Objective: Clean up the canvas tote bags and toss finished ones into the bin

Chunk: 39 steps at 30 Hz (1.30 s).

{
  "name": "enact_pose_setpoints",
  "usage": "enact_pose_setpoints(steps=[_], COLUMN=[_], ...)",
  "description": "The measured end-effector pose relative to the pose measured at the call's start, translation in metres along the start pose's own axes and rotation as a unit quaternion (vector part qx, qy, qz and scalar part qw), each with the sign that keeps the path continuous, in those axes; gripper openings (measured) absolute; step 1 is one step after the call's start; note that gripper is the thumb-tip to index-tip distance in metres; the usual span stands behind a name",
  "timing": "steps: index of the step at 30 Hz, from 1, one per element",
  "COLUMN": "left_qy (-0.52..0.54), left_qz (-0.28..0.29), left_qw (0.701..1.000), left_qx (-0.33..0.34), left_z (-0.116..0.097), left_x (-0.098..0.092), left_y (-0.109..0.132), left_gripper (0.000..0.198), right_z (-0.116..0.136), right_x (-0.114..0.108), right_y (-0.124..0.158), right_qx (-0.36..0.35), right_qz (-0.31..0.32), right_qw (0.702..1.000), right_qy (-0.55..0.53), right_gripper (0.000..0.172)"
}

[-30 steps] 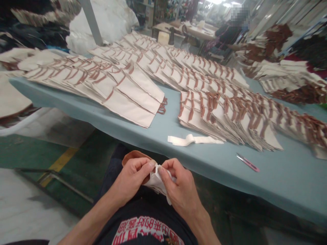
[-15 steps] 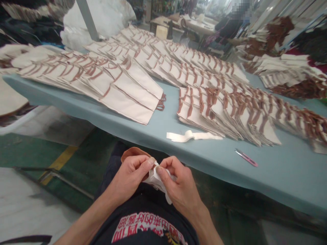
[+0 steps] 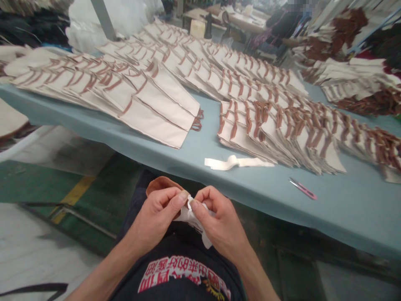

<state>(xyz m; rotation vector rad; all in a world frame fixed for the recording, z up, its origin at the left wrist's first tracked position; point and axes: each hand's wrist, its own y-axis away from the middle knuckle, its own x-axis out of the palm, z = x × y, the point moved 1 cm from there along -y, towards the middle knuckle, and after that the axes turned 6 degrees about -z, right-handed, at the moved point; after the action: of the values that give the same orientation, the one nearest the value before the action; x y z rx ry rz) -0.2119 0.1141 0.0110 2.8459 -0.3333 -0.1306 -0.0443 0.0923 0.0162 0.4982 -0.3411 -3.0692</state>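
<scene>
Over my lap, just short of the table edge, my left hand and my right hand are close together, each pinching white fabric. A narrow white strip of it shows between the fingertips. The fabric hangs below the fingers of my right hand. A brown piece curves up behind my left hand; whether it is joined to the white fabric is hidden.
On the blue-grey table lie a cream strip, pink-handled snips and overlapping rows of cream pieces with brown edging. A person is at the far back.
The view has shifted slightly, so the table items sit a little higher. My hands keep their pinch; the white strip between the fingertips shows a little more.
</scene>
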Motion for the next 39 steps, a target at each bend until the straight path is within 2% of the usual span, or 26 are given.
enact_pose_setpoints(steps=[5,13,19,25,30,34,39], left_qy=[0.004,0.032,0.019,0.016,-0.003,-0.031,-0.033], left_qz=[0.000,0.014,-0.001,-0.008,-0.018,-0.032,-0.016], left_qw=[1.000,0.999,0.999,0.999,0.999,0.997,0.998], left_qx=[0.015,0.010,0.037,0.041,0.049,0.063,0.047], left_z=[-0.006,-0.010,-0.008,-0.001,-0.008,-0.013,-0.009], left_x=[-0.002,-0.004,-0.004,-0.003,-0.001,-0.001,-0.004], left_y=[0.003,0.004,0.008,0.009,0.008,0.008,0.006], left_gripper=[0.042,0.041,0.041,0.041,0.039,0.037,0.038], right_z=[0.007,0.023,0.027,0.025,0.019,0.009,0.001], right_x=[0.000,-0.003,-0.006,-0.005,-0.005,-0.001,0.005], right_y=[0.001,0.008,0.007,0.006,0.003,-0.004,-0.006], right_qx=[0.009,-0.026,0.003,0.029,0.040,0.083,0.096], right_qz=[-0.004,-0.025,-0.008,-0.003,0.005,0.042,0.052], right_qw=[1.000,0.999,1.000,1.000,0.999,0.991,0.985], right_qy=[-0.026,0.021,0.024,-0.005,-0.034,-0.097,-0.130], right_gripper=[0.023,0.021,0.018,0.019,0.019,0.021,0.024])
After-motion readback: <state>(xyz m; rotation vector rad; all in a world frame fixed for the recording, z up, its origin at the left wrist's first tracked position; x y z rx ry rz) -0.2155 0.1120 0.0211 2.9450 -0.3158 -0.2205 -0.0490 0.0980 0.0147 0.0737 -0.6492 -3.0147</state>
